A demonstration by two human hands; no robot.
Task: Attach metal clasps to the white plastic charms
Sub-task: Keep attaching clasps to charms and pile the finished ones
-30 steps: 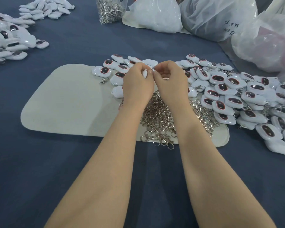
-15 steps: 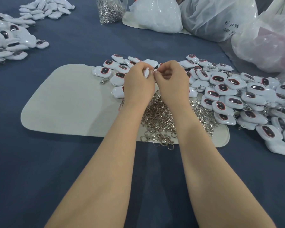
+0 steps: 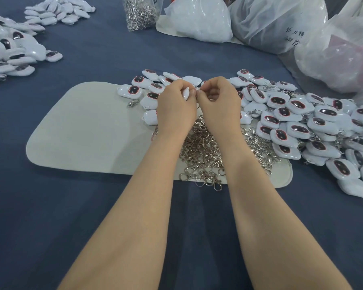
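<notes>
1. My left hand grips one white charm in its curled fingers. It holds the charm over the far edge of the mat, which lies in the middle of the desk. I think the charm is lifted and turned so that its small loop faces the other hand.
2. My right hand pinches a clasp between thumb and forefinger. Its fingertips touch those of the left hand. The clasp is almost hidden, so I cannot tell if it is already hooked in. I judge the hooking is under way.
3. The pile of loose clasps lies on the near right part of the mat, just under my wrists, probably to keep each reach short.
4. The heap of charms spreads from the mat toward the right edge of the desk. Several of them show clasps, so I judge that finished pieces go there.
5. Compared with one second ago, both hands stay at the same place with fingertips together. Only the fingers have shifted slightly around the charm. The piles have not moved.
</notes>
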